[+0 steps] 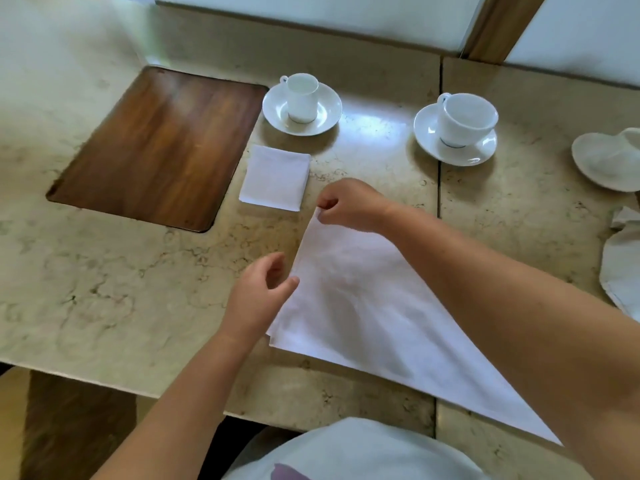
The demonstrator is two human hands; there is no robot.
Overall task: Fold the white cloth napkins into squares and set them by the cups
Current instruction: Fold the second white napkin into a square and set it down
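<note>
Napkin (363, 306) lies at centre frame, its long fold running to the lower right. Right hand (349, 207) pinches its upper corner; left hand (258, 299), open, hovers beside the left edge. Folded square (275, 178) sits below the upper-left cup (303, 97)

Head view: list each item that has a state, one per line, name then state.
folded napkin: folded square, lying flat beside the small cup's saucer.
napkin in progress: partly folded, flat on the table.
right hand: pinching that napkin's far corner.
left hand: open, fingers at the napkin's left edge.
small cup: upright on its saucer.
large cup: upright on its saucer.
crumpled cloth: unfolded, at right edge.
</note>
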